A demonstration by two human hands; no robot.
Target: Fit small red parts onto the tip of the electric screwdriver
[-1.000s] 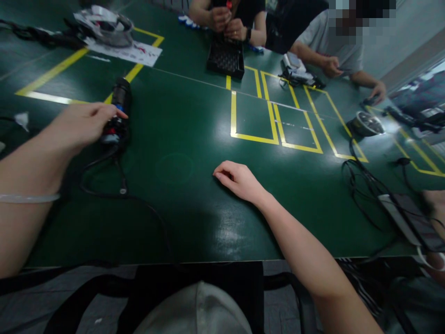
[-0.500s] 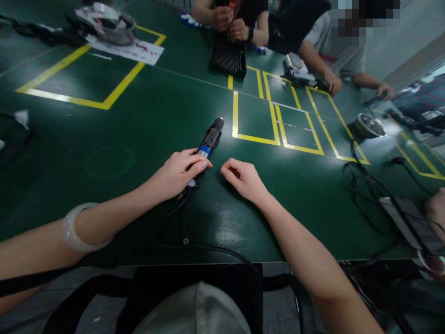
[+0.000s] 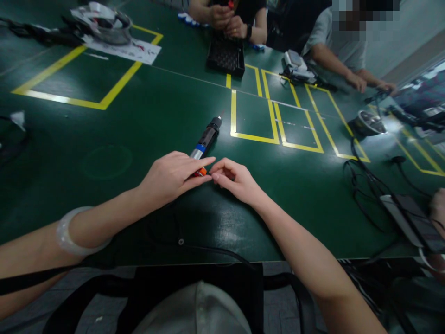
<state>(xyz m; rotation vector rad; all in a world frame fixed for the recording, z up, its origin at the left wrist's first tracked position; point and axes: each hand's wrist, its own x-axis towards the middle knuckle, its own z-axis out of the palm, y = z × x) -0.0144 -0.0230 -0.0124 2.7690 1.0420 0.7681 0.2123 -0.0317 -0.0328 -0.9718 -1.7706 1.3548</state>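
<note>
Pale bangle (image 3: 64, 233) on left forearm (image 3: 121, 213)

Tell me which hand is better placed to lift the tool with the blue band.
Your left hand, probably: it covers part of the tool, while your right hand is curled to one side.

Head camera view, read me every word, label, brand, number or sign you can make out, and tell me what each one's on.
No text can be read with certainty.
White sheet under the round container: dark and red marks, too blurred to read.
Black tool with the blue band: no legible lettering.
Phone-like device at right: nothing readable.
</note>
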